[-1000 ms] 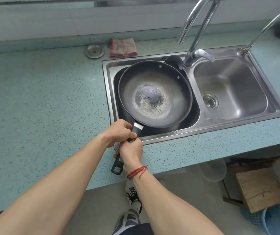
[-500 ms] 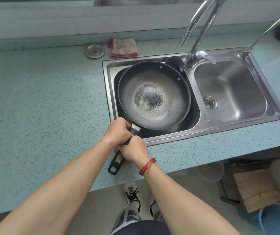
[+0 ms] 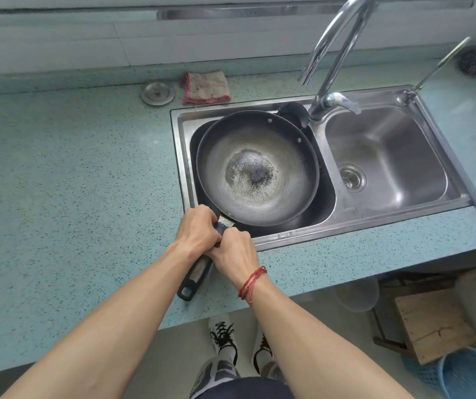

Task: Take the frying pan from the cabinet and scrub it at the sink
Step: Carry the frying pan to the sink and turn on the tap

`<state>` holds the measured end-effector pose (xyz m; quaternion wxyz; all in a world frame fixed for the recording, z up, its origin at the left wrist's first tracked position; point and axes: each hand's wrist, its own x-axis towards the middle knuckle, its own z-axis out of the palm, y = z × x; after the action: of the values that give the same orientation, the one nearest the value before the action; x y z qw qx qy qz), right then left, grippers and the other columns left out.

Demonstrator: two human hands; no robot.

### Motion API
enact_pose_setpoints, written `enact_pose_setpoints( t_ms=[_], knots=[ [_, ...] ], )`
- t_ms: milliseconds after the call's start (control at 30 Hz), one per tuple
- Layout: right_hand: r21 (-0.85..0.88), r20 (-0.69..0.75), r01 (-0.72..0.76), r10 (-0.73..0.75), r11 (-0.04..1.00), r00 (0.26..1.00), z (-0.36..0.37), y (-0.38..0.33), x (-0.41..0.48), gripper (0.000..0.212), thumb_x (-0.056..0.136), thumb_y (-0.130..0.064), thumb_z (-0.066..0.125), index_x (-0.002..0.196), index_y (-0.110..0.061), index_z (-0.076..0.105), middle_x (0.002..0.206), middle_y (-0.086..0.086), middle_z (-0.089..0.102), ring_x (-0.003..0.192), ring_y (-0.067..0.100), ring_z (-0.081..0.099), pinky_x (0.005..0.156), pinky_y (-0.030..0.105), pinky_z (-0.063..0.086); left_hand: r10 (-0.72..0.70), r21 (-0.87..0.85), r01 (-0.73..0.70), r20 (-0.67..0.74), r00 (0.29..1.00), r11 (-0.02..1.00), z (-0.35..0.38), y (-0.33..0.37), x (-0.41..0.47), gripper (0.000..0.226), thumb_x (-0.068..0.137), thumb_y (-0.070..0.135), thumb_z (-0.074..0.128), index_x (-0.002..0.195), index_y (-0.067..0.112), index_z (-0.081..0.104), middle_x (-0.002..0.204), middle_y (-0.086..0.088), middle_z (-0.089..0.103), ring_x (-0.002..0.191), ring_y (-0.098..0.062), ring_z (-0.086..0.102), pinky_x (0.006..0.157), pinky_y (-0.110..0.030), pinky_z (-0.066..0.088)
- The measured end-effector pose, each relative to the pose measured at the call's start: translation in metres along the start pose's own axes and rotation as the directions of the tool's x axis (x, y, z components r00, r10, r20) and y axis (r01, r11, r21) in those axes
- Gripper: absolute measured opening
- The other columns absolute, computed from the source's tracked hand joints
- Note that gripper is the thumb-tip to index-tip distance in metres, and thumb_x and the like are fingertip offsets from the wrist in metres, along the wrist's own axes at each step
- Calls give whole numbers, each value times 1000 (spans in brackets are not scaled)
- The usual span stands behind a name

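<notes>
Fetch step looks done: frying pan (image 3: 257, 167) is out of the cabinet and sits over the left basin of the sink (image 3: 398, 210), on top of a dark basin insert. Scrubbing not started as far as I can see: tap (image 3: 335, 50) dry, no water in the pan, no scrubber in either hand.

Left to right: left hand (image 3: 197, 231) is closed around the handle (image 3: 197, 273) near the pan end; right hand (image 3: 234, 250) is wrapped on the same handle just beside it, touching the left. Handle tail sticks out over the desk (image 3: 72, 182) front edge.

Orientation: pan open side up, worn patch in the centre. Long axis runs diagonally, handle toward the person and slightly left, bowl away toward the tap.

Probable scrubber at far right by the wall, blurred.
</notes>
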<state>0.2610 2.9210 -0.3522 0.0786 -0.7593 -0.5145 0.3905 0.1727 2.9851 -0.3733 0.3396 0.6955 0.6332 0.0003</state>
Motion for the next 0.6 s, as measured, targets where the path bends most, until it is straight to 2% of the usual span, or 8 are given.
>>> enact_pose_setpoints(
  t_ms=[67,133,167,267,367,433,500,600],
  knots=[
    [-29,2,1,-1,1000,1000,-5,0,3,32,87,-33,65,95,-1,65,104,26,67,103,45,60,76,40,47,-3,-1,3,21,1000,1000,-2,1,0,9,61,9,63,57,3,58,57,-12,58,66,-35,57,51,-34,46],
    [-56,3,-1,2,998,1000,-11,2,6,25,86,-31,64,90,-6,65,103,23,68,103,43,61,78,39,48,-8,-11,9,34,999,1000,-4,2,-1,8,61,9,66,66,4,66,67,-14,66,75,-34,64,63,-39,55],
    [-61,5,-7,7,998,1000,-15,3,8,23,85,-30,64,90,-8,65,102,22,69,103,41,61,79,38,48,-16,-17,17,37,999,1000,-4,3,-2,8,61,9,67,68,5,67,70,-14,67,77,-33,65,65,-39,56],
    [-79,-12,-36,36,996,999,-31,6,12,29,83,-29,67,104,-8,68,109,18,70,108,37,62,85,36,50,-34,-22,35,33,999,999,-5,5,-3,14,66,12,70,78,5,70,79,-12,70,82,-31,65,74,-39,57],
    [-82,-59,-35,31,996,998,-55,11,15,27,84,-27,66,105,-10,70,110,17,70,110,36,61,89,36,51,-26,-22,27,27,999,999,-10,12,-2,11,65,17,70,70,9,65,74,-7,67,76,-28,63,67,-34,53],
    [-53,-91,-37,32,998,995,-72,13,19,28,86,-28,63,108,-14,70,114,15,69,113,35,60,93,35,49,-18,-26,18,14,1000,999,-15,20,2,11,67,20,72,74,13,66,78,-5,69,79,-27,65,67,-32,52],
    [-24,-113,-41,38,999,993,-91,17,25,31,86,-33,62,112,-18,69,114,12,70,112,31,61,93,33,48,3,-61,-3,-7,1000,998,-21,29,8,21,74,21,73,93,15,71,93,-6,72,89,-24,66,77,-31,53],
    [8,-135,-25,26,1000,990,-119,22,35,33,85,-37,62,112,-20,71,109,7,72,107,25,64,93,32,51,27,-124,-33,-53,998,992,-25,45,15,43,82,28,72,121,11,65,113,-6,70,101,-21,65,92,-34,52]
  ],
)
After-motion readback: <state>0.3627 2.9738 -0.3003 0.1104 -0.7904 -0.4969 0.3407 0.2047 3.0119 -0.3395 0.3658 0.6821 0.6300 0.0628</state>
